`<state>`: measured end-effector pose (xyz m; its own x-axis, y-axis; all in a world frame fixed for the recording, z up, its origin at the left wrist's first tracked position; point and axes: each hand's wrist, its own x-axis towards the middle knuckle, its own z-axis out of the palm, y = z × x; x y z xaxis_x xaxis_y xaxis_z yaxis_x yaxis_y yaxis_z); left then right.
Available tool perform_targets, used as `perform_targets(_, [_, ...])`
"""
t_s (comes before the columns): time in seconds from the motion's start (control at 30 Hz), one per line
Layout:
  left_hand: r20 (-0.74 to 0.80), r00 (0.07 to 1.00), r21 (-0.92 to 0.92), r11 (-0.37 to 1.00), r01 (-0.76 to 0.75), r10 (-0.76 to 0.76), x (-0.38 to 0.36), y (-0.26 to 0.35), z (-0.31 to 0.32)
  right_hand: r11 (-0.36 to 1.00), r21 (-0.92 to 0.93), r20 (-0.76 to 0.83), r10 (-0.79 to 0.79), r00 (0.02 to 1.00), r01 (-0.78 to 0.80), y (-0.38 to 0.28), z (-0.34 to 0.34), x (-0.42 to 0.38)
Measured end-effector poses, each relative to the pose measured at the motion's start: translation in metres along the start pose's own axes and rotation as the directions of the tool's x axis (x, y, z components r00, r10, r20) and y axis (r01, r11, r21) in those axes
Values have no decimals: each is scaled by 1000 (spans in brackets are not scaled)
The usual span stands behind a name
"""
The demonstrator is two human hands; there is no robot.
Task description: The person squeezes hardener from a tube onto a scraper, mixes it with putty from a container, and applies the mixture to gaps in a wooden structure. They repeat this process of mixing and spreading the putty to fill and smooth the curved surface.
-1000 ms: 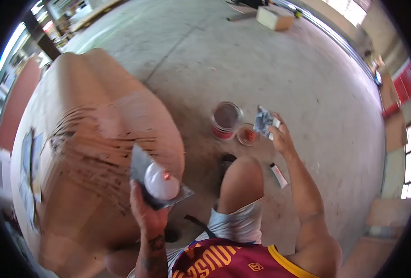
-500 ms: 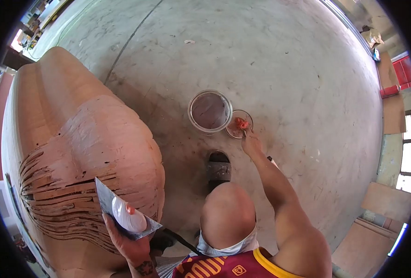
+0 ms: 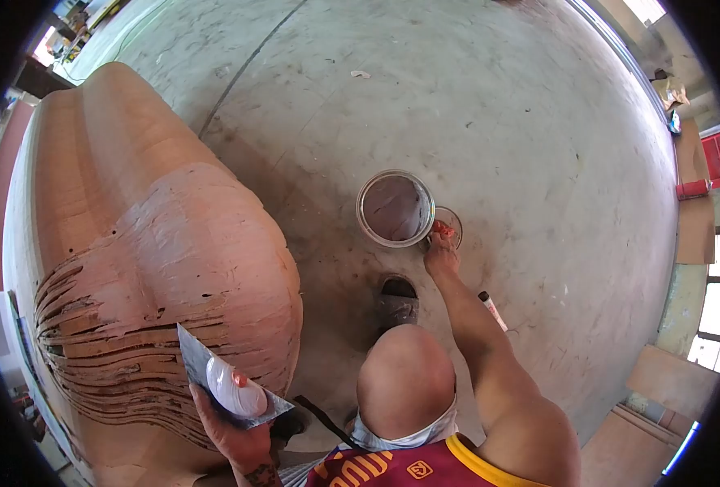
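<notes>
My left hand grips a flat grey metal plate from below. On the plate lies a thick white mound of putty with a small red-orange dab on top. My right hand reaches down to a round lid on the floor, its fingers closed around something I cannot make out. Red-orange paste shows at the fingertips over the lid. Touching or nearly touching the lid stands a round tin with greyish-brown content.
Left of me rises a large rounded brown form, smeared pinkish in places, with deep curved grooves. A white tube lies on the floor beside my right forearm. My sandalled foot is just below the tin. Boards lean at the right.
The view has shifted, so the tin, lid and floor sit further right. Against the lid, my right hand has moved slightly left, toward the tin. My left hand still holds the plate.
</notes>
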<state>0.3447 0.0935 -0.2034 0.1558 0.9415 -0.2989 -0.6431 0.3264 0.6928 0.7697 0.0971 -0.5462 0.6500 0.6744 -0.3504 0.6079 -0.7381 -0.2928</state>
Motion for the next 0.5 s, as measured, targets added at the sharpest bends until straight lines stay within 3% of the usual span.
perform_targets(0.1, [-108,994,-16,1000,-5,3,-3,1,0,999,53,167,0,986,-9,-1,-33,2])
perform_targets(0.17, [-182,983,-6,1000,-29,28,-7,0,9,981,187,118,18,993,-41,1,-69,-7])
perform_targets(0.3, [-137,990,-55,997,-48,40,-19,4,14,926,377,34,-6,999,-8,54,-97,-13])
perform_targets(0.4, [9,1000,-73,997,-13,14,-30,6,17,551,834,71,-157,985,27,19,-202,-89])
perform_targets(0.5, [-17,998,-74,995,-61,60,-32,-7,12,338,922,-58,-365,929,190,-21,-271,-161])
